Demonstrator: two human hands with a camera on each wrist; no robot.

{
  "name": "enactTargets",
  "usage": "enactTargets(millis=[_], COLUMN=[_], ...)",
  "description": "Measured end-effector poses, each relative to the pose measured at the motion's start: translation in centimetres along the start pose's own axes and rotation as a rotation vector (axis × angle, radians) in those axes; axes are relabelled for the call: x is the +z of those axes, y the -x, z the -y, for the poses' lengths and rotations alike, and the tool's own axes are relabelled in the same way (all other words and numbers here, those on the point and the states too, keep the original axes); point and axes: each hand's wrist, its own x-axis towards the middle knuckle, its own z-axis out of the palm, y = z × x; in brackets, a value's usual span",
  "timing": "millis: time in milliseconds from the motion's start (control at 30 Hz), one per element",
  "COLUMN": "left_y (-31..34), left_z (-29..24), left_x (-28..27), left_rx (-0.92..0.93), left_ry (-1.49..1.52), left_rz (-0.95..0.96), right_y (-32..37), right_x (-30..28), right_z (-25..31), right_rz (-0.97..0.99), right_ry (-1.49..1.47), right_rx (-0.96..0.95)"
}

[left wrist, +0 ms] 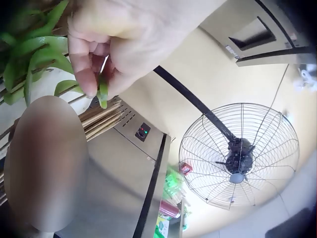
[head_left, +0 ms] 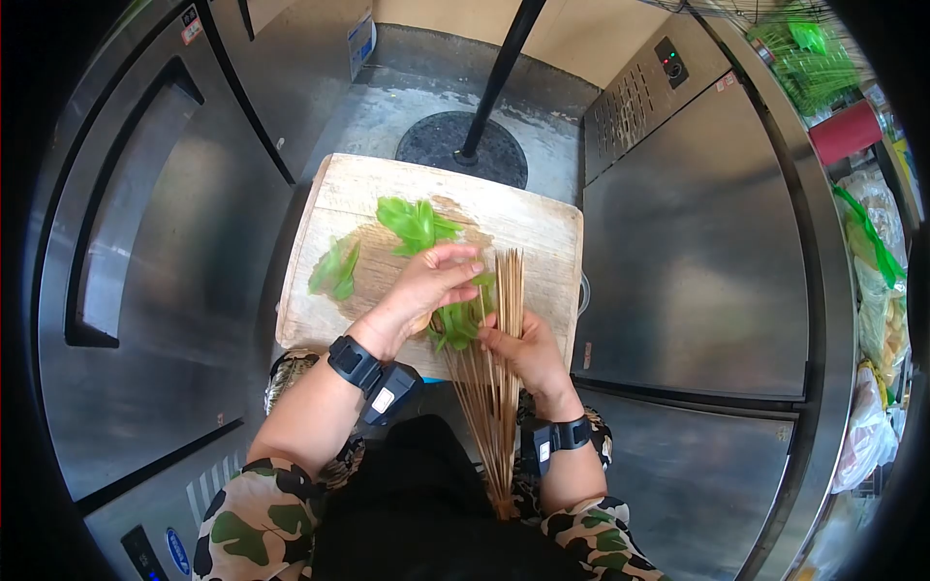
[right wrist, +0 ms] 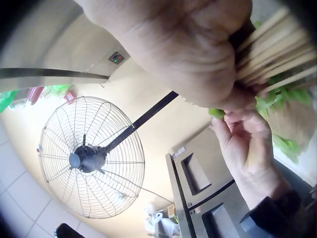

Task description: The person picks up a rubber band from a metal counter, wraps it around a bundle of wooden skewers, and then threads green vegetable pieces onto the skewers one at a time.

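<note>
In the head view my left hand [head_left: 431, 286] is over a wooden board [head_left: 547, 218], at the left of a bundle of thin bamboo skewers [head_left: 511, 290]. The left wrist view shows its thumb and fingers pinching a strip of green leaf [left wrist: 103, 93] by a skewer's tip. My right hand [head_left: 531, 353] grips the bundle, whose lower ends fan down over the person's lap. Threaded green leaves [head_left: 455, 324] hang on skewers between the two hands, partly hidden by the left. Loose leaves [head_left: 412, 225] lie farther up the board, and a smaller leaf pile [head_left: 336, 269] lies at its left.
Steel cabinets stand close on the left [head_left: 184, 242] and right [head_left: 697, 261]. Beyond the board, a round black base [head_left: 436, 145] with a pole sits on the floor; a wire fan [left wrist: 242, 153] shows in the wrist views. Bagged goods [head_left: 877, 281] line the right edge.
</note>
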Motion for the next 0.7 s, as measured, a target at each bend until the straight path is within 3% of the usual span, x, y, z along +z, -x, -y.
enactTargets(millis=[367, 467, 700], left_y=[-0.2, -0.3, -0.5], left_z=[-0.6, -0.3, 0.5], left_x=[-0.2, -0.2, -0.1], left_rx=[0.105, 0.165, 0.436], left_ry=[0.126, 0.057, -0.262], left_rz=[-0.001, -0.084, -0.081], right_y=[0.0, 0.0, -0.3], right_x=[0.1, 0.1, 0.0], right_z=[0.3, 0.3, -0.4], right_rz=[0.061, 0.052, 0.053], right_ry=[-0.032, -0.033, -0.014], right_rx=[-0.007, 0.005, -0.062])
